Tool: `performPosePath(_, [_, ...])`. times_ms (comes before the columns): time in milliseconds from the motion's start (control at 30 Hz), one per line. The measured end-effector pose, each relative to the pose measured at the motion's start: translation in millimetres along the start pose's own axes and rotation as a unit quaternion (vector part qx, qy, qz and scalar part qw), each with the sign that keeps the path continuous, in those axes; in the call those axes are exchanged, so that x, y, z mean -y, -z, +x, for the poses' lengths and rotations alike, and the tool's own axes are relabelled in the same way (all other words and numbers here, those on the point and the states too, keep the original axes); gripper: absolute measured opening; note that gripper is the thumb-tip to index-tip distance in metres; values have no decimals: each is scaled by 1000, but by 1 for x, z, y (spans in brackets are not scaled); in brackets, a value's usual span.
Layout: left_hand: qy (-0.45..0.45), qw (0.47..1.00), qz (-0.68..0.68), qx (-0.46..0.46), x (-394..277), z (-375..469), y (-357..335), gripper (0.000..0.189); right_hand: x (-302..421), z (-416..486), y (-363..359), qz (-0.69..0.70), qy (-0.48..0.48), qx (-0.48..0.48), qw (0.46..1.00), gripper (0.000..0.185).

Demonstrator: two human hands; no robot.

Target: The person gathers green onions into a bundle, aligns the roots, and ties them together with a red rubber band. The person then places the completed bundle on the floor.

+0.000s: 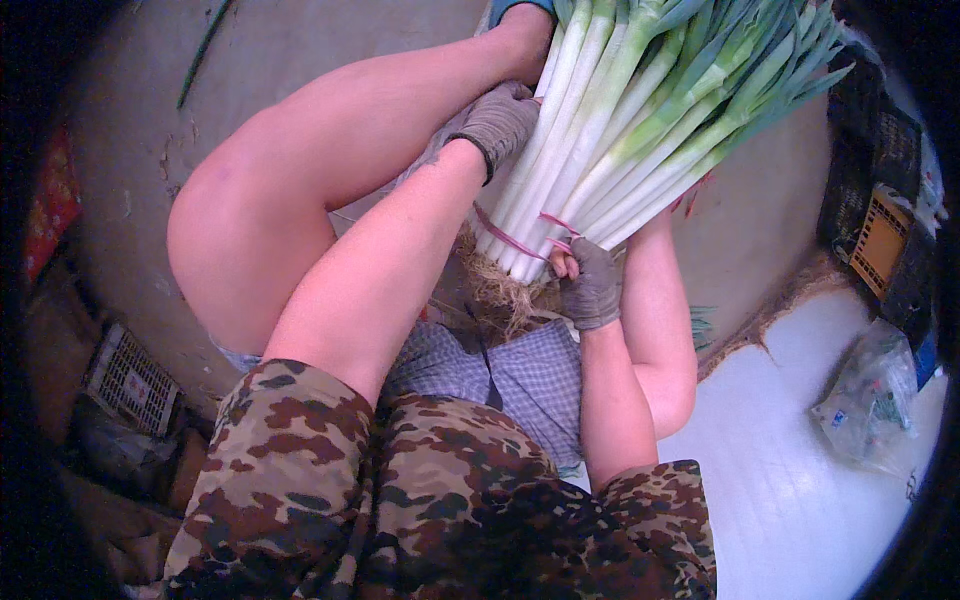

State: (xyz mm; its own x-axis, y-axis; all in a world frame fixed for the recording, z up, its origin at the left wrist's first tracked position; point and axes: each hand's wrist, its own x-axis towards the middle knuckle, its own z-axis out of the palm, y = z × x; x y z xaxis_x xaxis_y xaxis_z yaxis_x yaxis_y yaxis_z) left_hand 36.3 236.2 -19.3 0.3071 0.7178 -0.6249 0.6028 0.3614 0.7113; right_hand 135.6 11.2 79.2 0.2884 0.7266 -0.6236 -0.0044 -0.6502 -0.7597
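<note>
A large bunch of long green onions (592, 150) leans between my legs, its white stalks low and its green leaves fanning out to the upper right. Pale brown roots (506, 292) hang at the lower end. Around the stalks just above the roots runs a pinkish-red tie (510, 238). My right hand (592, 281), in a grey fingerless glove, grips the tie at the right side of the bunch. My left hand (501, 124), gloved alike, is pressed against the left side of the stalks higher up; its fingertips are partly hidden behind them.
A single green leaf (202, 56) lies on the floor at upper left. A white sheet (780, 427) covers the lower right, with a clear plastic bag (870, 401) on it. An orange crate (879, 241) stands far right, a grey plastic crate (133, 379) at left.
</note>
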Motion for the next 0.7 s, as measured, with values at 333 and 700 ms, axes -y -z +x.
performPosePath(333, [-10,997,-70,31,-14,-18,17,42,13,-2,-2,74,-36,-9,997,46])
performPosePath(700, [-59,994,95,18,-32,-37,33,45,12,3,-4,80,-79,9,994,42])
